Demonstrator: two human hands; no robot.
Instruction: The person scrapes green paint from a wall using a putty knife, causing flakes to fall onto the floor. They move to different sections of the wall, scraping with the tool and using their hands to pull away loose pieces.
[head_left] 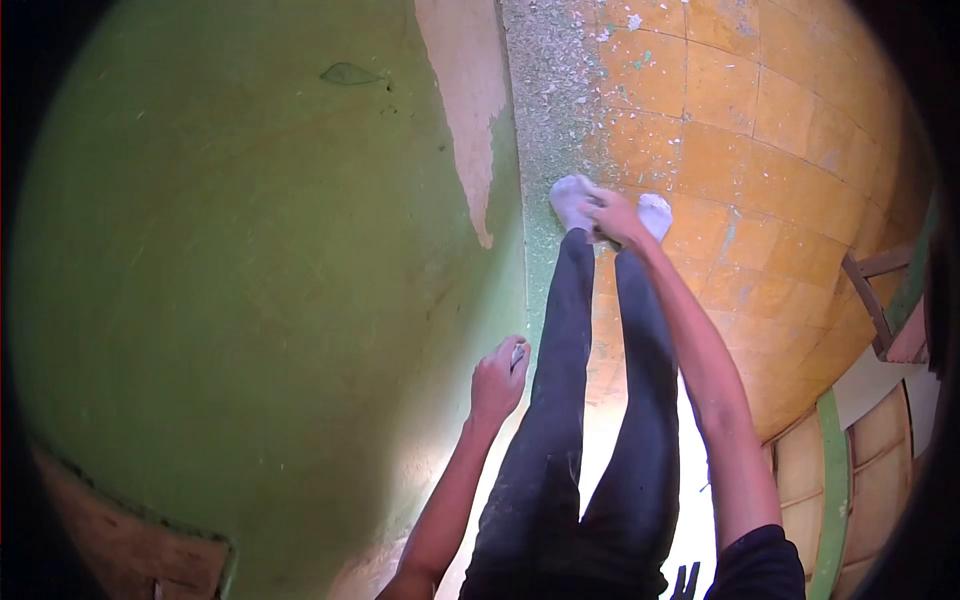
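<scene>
My left hand (500,380) is closed beside the green wall, left of my legs. Between its fingers is a small greyish object (518,355), mostly hidden, so its kind does not show. My right hand (615,218) reaches down to my feet, its fingers curled at the edge of the pale sock (571,200) on my left foot. Something dark shows under that palm, too covered to name. The other pale sock (655,214) is just right of the right wrist. Dark trousers (565,330) cover both my legs.
A green painted wall (270,260) fills the left side, with a bare pinkish patch (465,110) where paint is gone. Paint flakes and dust (550,90) lie along its foot. Orange floor tiles (720,160) spread to the right. A wooden frame (880,275) stands at the far right.
</scene>
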